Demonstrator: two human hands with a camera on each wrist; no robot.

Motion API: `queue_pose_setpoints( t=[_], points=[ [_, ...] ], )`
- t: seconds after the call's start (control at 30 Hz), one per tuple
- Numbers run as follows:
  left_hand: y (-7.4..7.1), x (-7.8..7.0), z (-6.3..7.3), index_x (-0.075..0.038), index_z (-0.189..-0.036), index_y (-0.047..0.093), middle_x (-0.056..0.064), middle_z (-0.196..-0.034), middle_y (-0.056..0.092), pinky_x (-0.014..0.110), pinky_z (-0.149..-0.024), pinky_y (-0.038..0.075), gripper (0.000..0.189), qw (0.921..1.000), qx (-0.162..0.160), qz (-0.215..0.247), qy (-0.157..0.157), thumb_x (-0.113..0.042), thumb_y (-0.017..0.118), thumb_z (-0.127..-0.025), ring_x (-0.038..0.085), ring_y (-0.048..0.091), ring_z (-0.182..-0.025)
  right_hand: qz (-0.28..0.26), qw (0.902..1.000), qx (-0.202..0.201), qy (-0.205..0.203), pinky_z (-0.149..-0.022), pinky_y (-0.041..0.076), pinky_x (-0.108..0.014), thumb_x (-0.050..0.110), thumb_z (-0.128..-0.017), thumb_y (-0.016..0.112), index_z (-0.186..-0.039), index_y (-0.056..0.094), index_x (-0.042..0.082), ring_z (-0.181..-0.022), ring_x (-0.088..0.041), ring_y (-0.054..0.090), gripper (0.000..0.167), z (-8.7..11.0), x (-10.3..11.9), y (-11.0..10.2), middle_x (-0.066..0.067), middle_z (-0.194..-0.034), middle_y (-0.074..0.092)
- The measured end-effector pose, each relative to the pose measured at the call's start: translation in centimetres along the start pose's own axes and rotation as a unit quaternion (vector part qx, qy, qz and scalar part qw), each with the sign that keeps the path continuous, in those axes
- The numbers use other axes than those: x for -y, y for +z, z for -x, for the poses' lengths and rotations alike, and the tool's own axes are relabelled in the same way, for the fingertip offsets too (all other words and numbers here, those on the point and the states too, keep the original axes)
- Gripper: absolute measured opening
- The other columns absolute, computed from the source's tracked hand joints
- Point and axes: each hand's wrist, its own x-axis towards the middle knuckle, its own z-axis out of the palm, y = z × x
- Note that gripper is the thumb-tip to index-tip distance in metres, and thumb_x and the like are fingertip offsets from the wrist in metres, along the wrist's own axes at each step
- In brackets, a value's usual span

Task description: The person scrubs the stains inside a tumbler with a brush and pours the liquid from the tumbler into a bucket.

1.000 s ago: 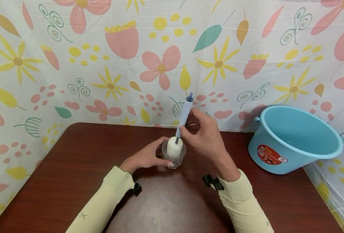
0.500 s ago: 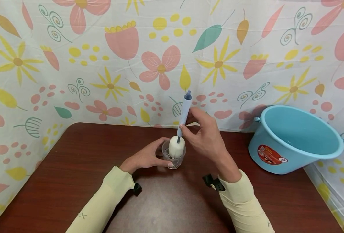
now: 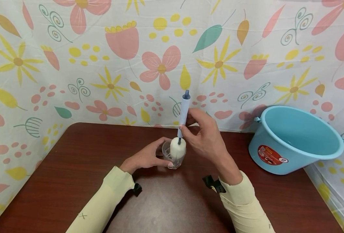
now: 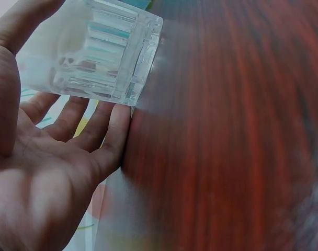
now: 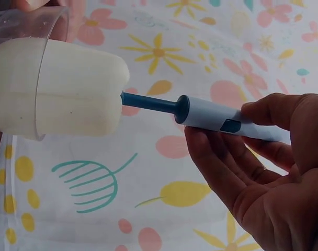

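Note:
In the head view my left hand (image 3: pixel 145 157) holds a clear ribbed cup (image 3: pixel 166 158) low over the table, thumb on the near side and fingers round the back. A cup-cleaning sponge brush (image 3: pixel 183 113) stands nearly upright, its white sponge head (image 3: pixel 178 149) partly inside the cup. My right hand (image 3: pixel 205 136) pinches the pale blue handle between thumb and fingers. The right wrist view shows the sponge (image 5: pixel 80 89) sticking out past the cup rim, joined to the handle by a dark blue stem (image 5: pixel 148 102). Through the cup wall (image 4: pixel 112 57) the sponge looks blurred in the left wrist view.
A light blue bucket (image 3: pixel 294 155) with a red label stands at the right side of the dark reddish-brown table (image 3: pixel 58 181). Behind the table hangs a white sheet (image 3: pixel 125 71) printed with flowers and leaves.
The sponge head has shifted slightly right inside the cup. The handle's top has swung left, so the brush stands more upright. My left hand and the cup stay in place.

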Motion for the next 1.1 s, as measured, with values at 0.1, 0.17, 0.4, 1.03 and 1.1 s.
queue_pose_setpoints(
  t=[0.1,0.17,0.4,1.03,1.1],
  points=[
    [0.02,-0.03,-0.01,-0.027,-0.152,0.046,-0.005,-0.143,0.059,0.040,-0.107,0.052,0.081,1.0000,-0.001,-0.001,0.004,-0.026,0.093,-0.086,0.015,0.059,-0.129,0.002,1.0000,-0.002,0.004,-0.077,0.063,-0.031,-0.001,-0.097,0.074,-0.122,0.070,0.010,-0.087,-0.013,0.067,0.027,0.04,0.13,-0.05,-0.001,-0.100,0.068],
    [0.06,0.01,-0.04,-0.027,-0.152,0.047,-0.005,-0.143,0.059,0.040,-0.107,0.051,0.081,1.0000,0.001,0.000,0.006,-0.026,0.093,-0.086,0.014,0.059,-0.129,0.000,1.0000,-0.002,0.008,-0.077,0.063,-0.031,-0.001,-0.097,0.074,-0.121,0.070,0.010,-0.086,-0.013,0.067,0.027,0.11,0.20,-0.10,-0.001,-0.099,0.068],
    [0.10,0.15,-0.07,-0.027,-0.151,0.048,-0.007,-0.141,0.059,0.039,-0.108,0.051,0.080,1.0000,0.001,-0.001,0.005,-0.025,0.093,-0.086,0.013,0.058,-0.129,0.003,0.9998,-0.004,0.020,-0.077,0.063,-0.033,0.000,-0.096,0.076,-0.122,0.071,0.009,-0.086,-0.013,0.068,0.027,0.15,0.35,-0.22,-0.002,-0.100,0.069],
    [-0.05,0.04,-0.17,-0.024,-0.150,0.047,0.000,-0.137,0.062,0.041,-0.109,0.051,0.079,1.0000,0.002,0.005,0.001,-0.022,0.092,-0.086,0.016,0.060,-0.127,-0.003,0.9989,-0.008,0.047,-0.076,0.064,-0.031,0.003,-0.095,0.079,-0.120,0.068,0.007,-0.087,-0.017,0.073,0.028,0.13,0.54,-0.27,-0.004,-0.102,0.070],
    [-0.04,0.03,-0.16,-0.024,-0.150,0.047,0.001,-0.137,0.062,0.042,-0.109,0.051,0.078,1.0000,0.002,0.009,0.002,-0.021,0.092,-0.086,0.017,0.060,-0.127,-0.009,0.9987,-0.010,0.049,-0.076,0.064,-0.032,0.002,-0.094,0.080,-0.120,0.069,0.007,-0.087,-0.018,0.073,0.029,0.11,0.57,-0.27,-0.004,-0.100,0.071]
  ],
)
